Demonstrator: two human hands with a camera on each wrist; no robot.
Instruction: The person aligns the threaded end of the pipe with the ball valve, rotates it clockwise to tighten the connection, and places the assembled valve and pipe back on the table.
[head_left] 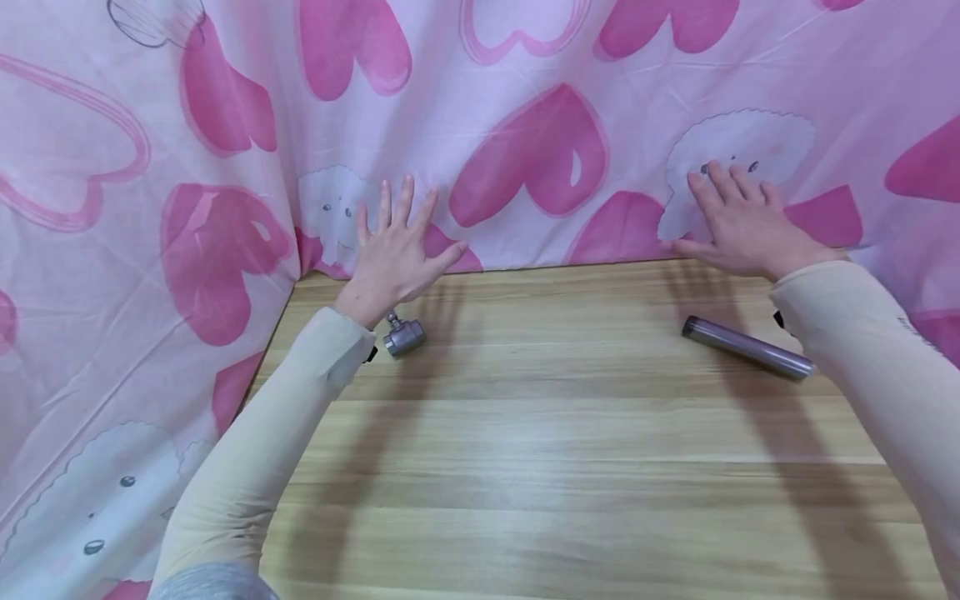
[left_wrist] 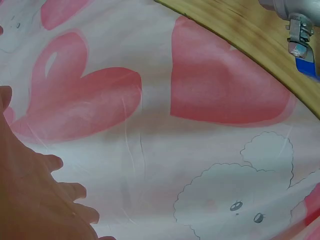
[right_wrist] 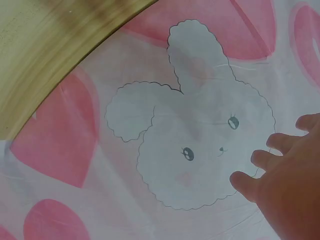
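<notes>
My left hand hovers palm down over the table's far left part, fingers spread and straight, holding nothing. Just below it lies a metal ball valve, partly hidden by the wrist; the left wrist view shows the valve body and its blue-sleeved lever. Over at the far right, my right hand is held above the table with its fingers extended and nothing in them. Nearest to it is a grey metal pipe with a dark threaded end, lying slantwise by the right forearm.
The wooden tabletop has a light grain and carries the shadows of both arms. A pink curtain with hearts and white cartoon animals hangs along the back and left edges.
</notes>
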